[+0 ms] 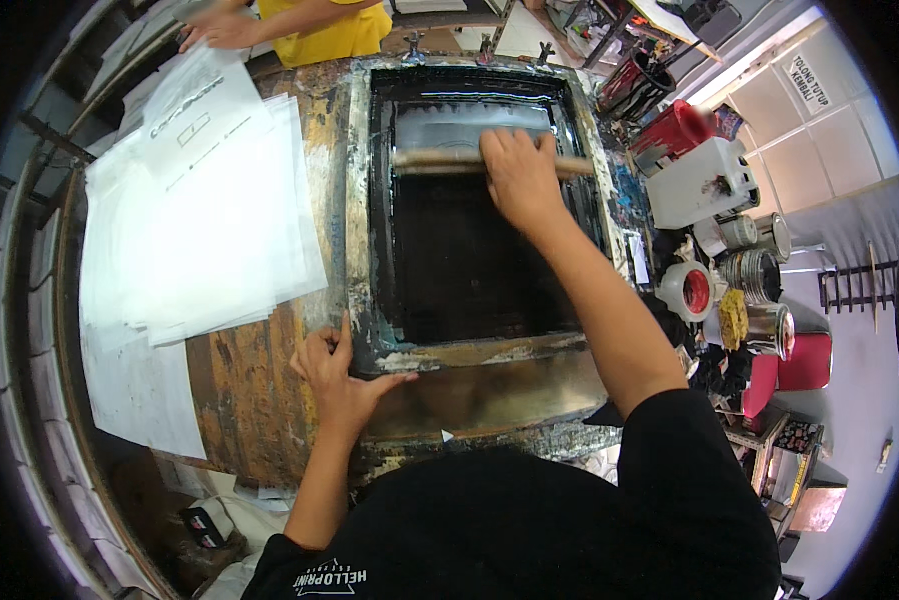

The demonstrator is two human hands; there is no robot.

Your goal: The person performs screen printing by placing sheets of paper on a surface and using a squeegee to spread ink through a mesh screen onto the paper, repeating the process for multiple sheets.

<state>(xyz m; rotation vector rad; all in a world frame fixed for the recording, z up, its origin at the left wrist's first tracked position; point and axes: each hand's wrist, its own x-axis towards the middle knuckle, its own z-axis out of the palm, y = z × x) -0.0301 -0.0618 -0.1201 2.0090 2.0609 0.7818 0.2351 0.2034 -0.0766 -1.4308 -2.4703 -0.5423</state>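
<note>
A screen printing frame (358, 230) lies on the worktable, its mesh dark and its inner edges smeared with black ink (470, 270). Across the far part of the mesh sits a squeegee (425, 158) with a long wooden handle. My right hand (522, 178) grips that handle from above, a little right of its middle; the blade's lower edge is hidden. At the frame's near left corner rests my left hand (338, 375), thumb and forefinger spread along the two sides, the other fingers bent. Hinge clamps (485, 48) line the frame's far edge.
A pile of white printed sheets (205, 220) covers the left of the table. Beyond it, a person in a yellow shirt (330, 35) handles one sheet. To the right crowd a red ink bucket (675, 132), a white jerrycan (698, 185), several tins (750, 275) and a yellow sponge (734, 320).
</note>
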